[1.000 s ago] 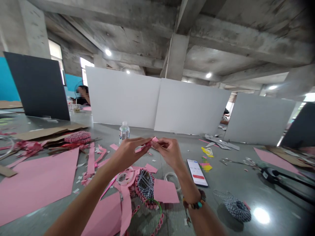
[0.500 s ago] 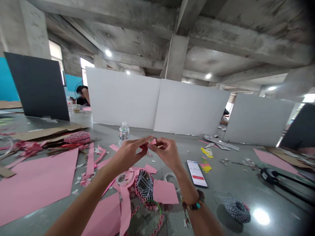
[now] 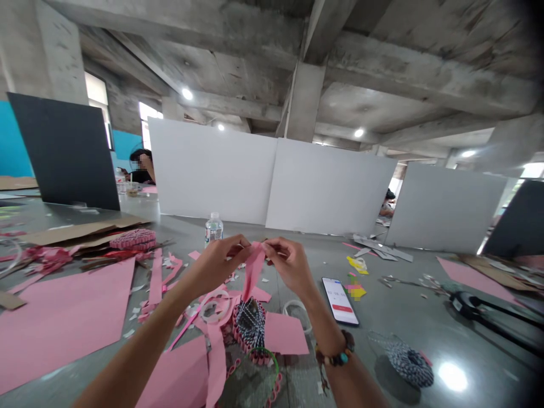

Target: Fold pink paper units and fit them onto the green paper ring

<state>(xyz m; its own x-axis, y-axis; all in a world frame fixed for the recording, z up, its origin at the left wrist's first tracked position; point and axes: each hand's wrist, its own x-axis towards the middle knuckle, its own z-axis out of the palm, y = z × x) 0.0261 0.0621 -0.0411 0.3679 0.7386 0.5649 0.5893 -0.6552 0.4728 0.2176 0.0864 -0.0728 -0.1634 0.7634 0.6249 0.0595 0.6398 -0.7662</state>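
A pink paper strip hangs from the fingertips of both hands above the table. My left hand pinches its top end from the left. From the other side, my right hand, with a beaded bracelet at the wrist, pinches close beside it. Below the strip lies a woven piece of black-and-white cord edged with pink paper loops. White tape rolls and a square of pink paper surround it. A chain of small pink loops with a green ring sits nearest me.
Behind my hands stands a plastic bottle, with white partition boards beyond. A phone and a ball of cord lie to the right. Large pink paper and scraps cover the left. Another person sits behind the boards.
The pink paper between my fingers now hangs down as a long strip, where before only a small folded bit showed. Both hands stay in nearly the same place.
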